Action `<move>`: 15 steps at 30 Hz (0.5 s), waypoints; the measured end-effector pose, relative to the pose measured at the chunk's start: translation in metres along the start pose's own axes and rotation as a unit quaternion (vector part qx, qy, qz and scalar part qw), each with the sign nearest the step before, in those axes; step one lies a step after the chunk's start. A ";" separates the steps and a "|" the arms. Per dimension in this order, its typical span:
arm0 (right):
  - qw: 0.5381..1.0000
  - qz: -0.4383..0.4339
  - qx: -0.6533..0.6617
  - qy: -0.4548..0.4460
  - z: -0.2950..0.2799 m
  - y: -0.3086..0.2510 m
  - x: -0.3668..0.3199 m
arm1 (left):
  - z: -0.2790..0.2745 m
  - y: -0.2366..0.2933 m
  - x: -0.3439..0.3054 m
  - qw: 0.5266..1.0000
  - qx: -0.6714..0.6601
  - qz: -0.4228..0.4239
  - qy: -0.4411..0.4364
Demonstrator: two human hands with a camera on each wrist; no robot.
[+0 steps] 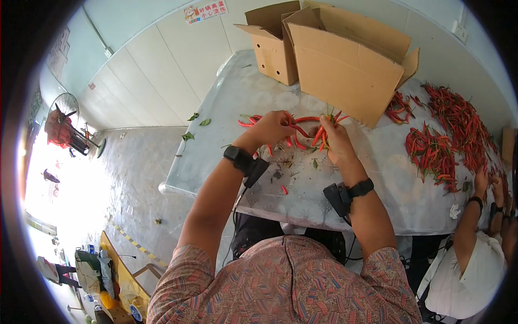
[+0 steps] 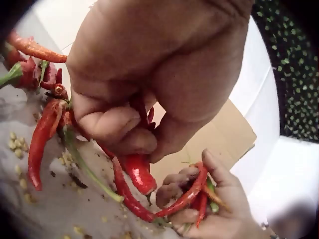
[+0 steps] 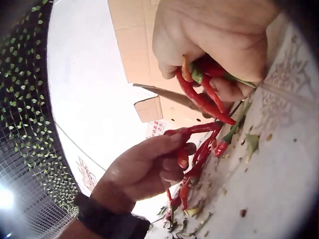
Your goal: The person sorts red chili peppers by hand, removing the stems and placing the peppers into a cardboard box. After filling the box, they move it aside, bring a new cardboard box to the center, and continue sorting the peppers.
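My left hand (image 1: 271,128) pinches red chili peppers between thumb and curled fingers, one pepper (image 2: 138,174) poking out below the fingertips in the left wrist view. To its right, my right hand (image 1: 335,141) grips several red chilies (image 3: 199,97) with green stems, their tips pointing out of the fist. More loose red chilies (image 1: 249,120) lie on the covered table under and beside the left hand. In the left wrist view, a split chili (image 2: 42,144) and a long green stem (image 2: 89,169) lie among pale seeds.
Two cardboard boxes (image 1: 345,65) stand at the back of the table (image 1: 216,135). Large heaps of red chilies (image 1: 458,129) cover the right side, where another person's hands (image 1: 488,186) work. Leaves (image 1: 205,122) lie at the left; seeds and scraps (image 1: 278,174) litter the front.
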State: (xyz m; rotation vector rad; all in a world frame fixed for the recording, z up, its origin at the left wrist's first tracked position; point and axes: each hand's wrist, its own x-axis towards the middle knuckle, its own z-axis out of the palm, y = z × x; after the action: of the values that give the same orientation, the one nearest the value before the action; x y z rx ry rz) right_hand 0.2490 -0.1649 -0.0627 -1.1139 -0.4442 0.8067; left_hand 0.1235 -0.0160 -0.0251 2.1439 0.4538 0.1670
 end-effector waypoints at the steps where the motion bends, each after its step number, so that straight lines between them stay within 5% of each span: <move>1: 1.000 0.000 0.000 0.000 0.001 -0.001 -0.002 | -0.002 0.004 -0.002 0.999 -0.028 -0.018 -0.004; 4: 0.999 -0.013 -0.002 -0.030 0.008 -0.007 -0.008 | -0.005 0.018 -0.009 0.996 -0.094 -0.008 0.007; 10: 0.965 -0.187 -0.184 0.010 0.032 -0.061 -0.027 | -0.022 0.088 -0.012 0.984 -0.136 0.094 0.069; 12: 0.874 -0.398 -0.265 0.092 0.049 -0.098 -0.036 | -0.031 0.117 -0.005 0.968 -0.115 0.183 0.125; 15: 0.821 -0.475 -0.286 0.138 0.054 -0.156 -0.028 | -0.049 0.161 0.018 0.935 -0.092 0.291 0.178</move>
State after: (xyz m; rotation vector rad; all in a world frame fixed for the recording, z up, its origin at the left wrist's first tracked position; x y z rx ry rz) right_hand 0.2480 -0.1857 0.1038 -1.3223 -0.9247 -0.4085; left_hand 0.1678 -0.0547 0.1334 2.0067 -0.0156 0.9069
